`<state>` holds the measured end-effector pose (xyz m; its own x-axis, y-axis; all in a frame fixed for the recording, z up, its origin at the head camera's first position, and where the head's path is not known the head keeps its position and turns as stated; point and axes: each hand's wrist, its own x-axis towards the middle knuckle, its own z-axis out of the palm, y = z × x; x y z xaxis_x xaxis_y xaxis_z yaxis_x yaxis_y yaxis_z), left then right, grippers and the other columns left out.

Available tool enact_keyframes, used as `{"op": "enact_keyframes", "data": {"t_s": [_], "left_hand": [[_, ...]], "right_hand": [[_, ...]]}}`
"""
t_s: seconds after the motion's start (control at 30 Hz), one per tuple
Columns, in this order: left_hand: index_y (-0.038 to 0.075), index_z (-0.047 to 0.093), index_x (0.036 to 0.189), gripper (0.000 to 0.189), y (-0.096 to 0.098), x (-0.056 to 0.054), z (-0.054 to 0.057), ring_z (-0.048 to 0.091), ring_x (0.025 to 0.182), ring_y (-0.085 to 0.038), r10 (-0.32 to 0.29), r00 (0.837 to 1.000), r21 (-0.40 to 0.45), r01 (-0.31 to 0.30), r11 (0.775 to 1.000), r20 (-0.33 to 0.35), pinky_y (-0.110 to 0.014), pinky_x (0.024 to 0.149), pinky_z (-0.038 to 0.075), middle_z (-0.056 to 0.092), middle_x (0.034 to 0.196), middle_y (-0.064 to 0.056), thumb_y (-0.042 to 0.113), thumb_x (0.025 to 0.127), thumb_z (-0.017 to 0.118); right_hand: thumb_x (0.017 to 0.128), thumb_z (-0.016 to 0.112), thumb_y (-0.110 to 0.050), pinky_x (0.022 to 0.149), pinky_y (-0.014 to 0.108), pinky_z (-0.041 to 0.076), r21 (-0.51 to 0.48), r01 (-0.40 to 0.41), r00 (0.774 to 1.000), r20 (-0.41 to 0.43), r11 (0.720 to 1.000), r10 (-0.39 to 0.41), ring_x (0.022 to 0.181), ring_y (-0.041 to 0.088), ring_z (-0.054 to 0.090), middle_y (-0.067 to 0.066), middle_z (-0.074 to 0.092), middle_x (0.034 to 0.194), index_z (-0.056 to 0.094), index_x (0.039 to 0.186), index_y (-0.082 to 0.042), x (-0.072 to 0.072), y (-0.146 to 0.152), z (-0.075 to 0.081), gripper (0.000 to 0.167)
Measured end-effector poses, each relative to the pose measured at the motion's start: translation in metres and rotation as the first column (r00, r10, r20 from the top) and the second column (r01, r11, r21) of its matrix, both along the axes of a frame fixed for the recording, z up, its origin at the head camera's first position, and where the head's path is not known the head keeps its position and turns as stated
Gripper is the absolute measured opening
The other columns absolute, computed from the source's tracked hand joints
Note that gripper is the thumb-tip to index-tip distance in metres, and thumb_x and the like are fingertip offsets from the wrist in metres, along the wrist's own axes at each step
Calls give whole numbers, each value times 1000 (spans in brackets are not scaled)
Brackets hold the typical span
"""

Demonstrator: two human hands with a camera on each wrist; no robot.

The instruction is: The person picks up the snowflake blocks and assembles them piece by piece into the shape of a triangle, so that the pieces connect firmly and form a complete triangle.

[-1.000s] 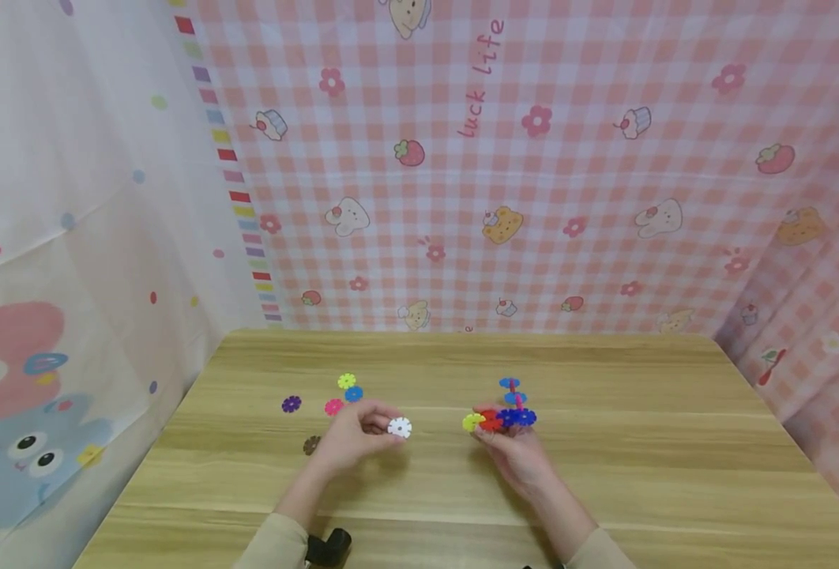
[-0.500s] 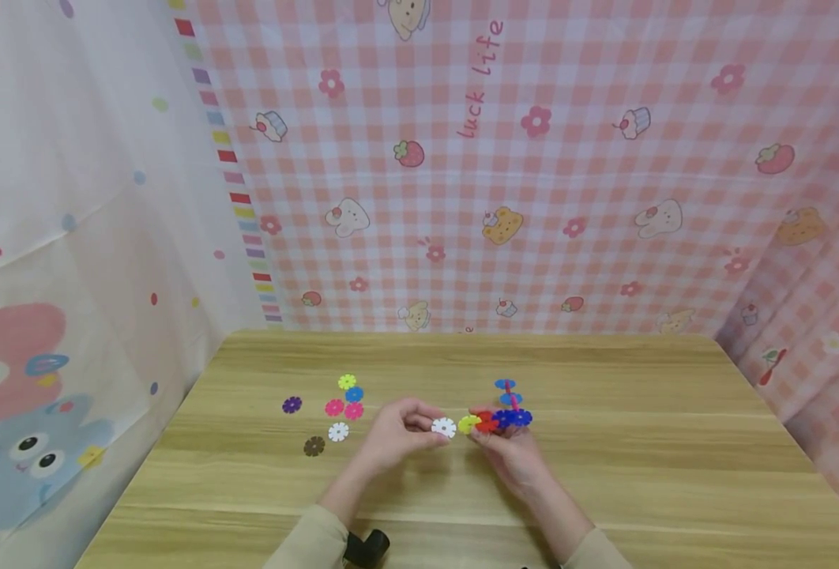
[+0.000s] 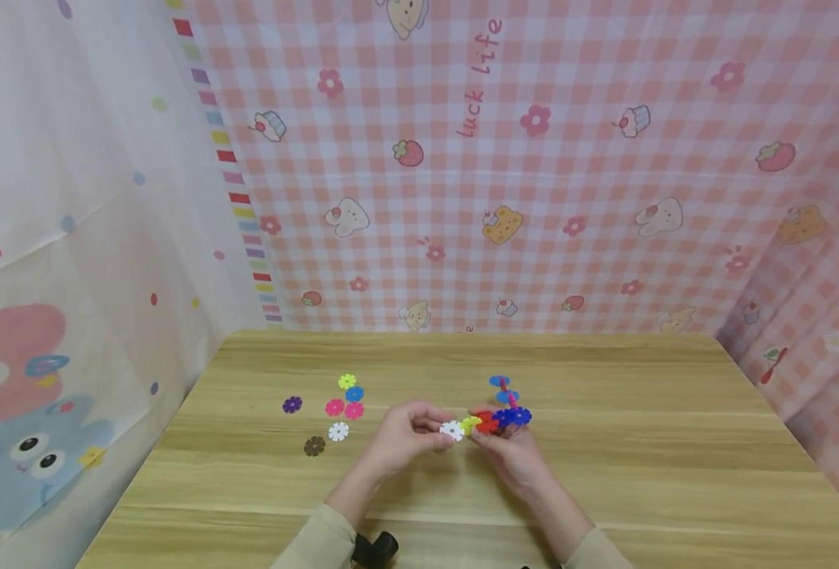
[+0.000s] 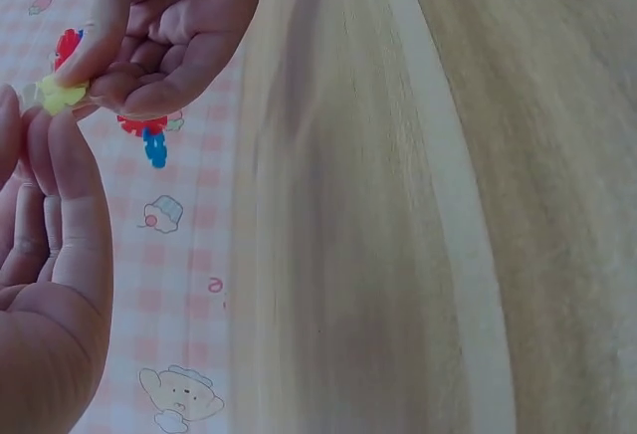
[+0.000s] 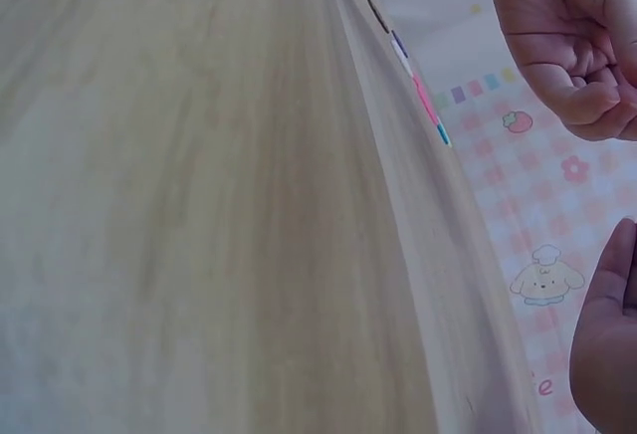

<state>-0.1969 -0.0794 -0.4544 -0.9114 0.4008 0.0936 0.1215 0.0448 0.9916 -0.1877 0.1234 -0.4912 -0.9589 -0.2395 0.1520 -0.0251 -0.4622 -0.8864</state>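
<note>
In the head view my left hand [image 3: 407, 436] pinches a white snowflake disc [image 3: 452, 431] between thumb and fingers. The disc's right edge meets a yellow snowflake disc [image 3: 470, 425], the end piece of a joined chain. My right hand [image 3: 513, 457] grips that chain near the yellow and red disc [image 3: 487, 422]. Dark blue discs [image 3: 521, 416] follow on the right, and light blue discs [image 3: 499, 381] with pink ones rise behind them. In the left wrist view the yellow disc [image 4: 63, 94] shows between both hands' fingertips. Whether white and yellow are slotted together, I cannot tell.
Loose snowflake discs lie on the wooden table [image 3: 647, 442] left of my hands: purple [image 3: 291, 405], brown [image 3: 314, 446], white [image 3: 338, 431], two pink [image 3: 354, 411], blue [image 3: 354, 393] and yellow-green [image 3: 347, 382]. A checked cloth [image 3: 462, 237] hangs behind the table.
My left hand has moved right with the white disc, bringing it against the yellow one. The right hand stays nearly in place, and the chain's raised end has shifted slightly left.
</note>
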Motion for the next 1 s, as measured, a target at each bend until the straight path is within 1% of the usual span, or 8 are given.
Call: {"op": "enact_keyframes", "data": {"t_s": [0.17,0.23,0.47,0.57,0.67,0.73,0.87,1.0], "left_hand": [[-15,65,104,26,3,0,-2,67,69,-11,-15,1000,24,15,1000,-9,-30,68,59,71,87,-19,-9,80,74],[-15,65,104,26,3,0,-2,66,69,-11,-14,1000,32,14,999,-3,-30,68,59,71,87,-18,-10,80,74],[-10,69,106,27,2,-2,-3,61,74,-10,-3,1000,-16,3,1000,-31,-21,68,54,70,88,-10,-3,81,76],[-7,69,112,27,1,-2,-3,62,78,-12,-27,1000,-1,27,1000,4,-23,71,55,69,93,-10,-1,86,72],[-7,67,117,29,1,-2,-4,64,80,-14,-50,998,35,48,998,49,-28,76,57,70,96,-11,0,89,69],[-7,66,118,30,1,-2,-4,65,79,-14,-47,996,47,43,998,78,-30,77,58,70,95,-11,0,89,69],[-10,64,116,29,3,-2,-5,66,77,-15,-29,994,72,21,997,110,-31,77,58,71,91,-11,-2,89,68],[-13,60,112,25,6,-1,-5,66,74,-15,-21,993,90,11,996,118,-31,74,59,71,88,-11,-6,89,68]], "right_hand": [[87,58,16,83,22,52,21,-36,999,-20,999,37,87,10,63,-4,69,96,73,102,-21,0,1,-1,43],[87,57,16,83,21,52,24,-42,999,-20,999,43,87,10,63,-3,69,97,73,102,-21,0,2,-2,42],[89,56,15,90,25,52,10,-44,999,-1,999,44,95,12,63,0,67,103,72,104,-19,0,5,-3,41],[90,54,15,93,27,51,-9,-64,998,-23,998,64,98,13,63,0,65,107,71,107,-19,0,6,-3,42],[91,54,15,95,28,50,-16,-84,996,-43,996,83,100,14,63,1,65,109,70,111,-17,-1,8,-3,41],[91,54,14,95,28,50,-11,-91,995,-43,996,91,101,14,63,1,65,111,69,112,-17,-1,8,-4,40],[91,56,13,93,26,49,23,-115,992,-53,993,116,101,14,62,1,67,112,68,115,-17,-2,9,-5,40],[89,59,12,92,26,49,68,-119,989,-76,991,124,101,15,62,0,68,112,69,115,-17,-2,8,-5,40]]}}
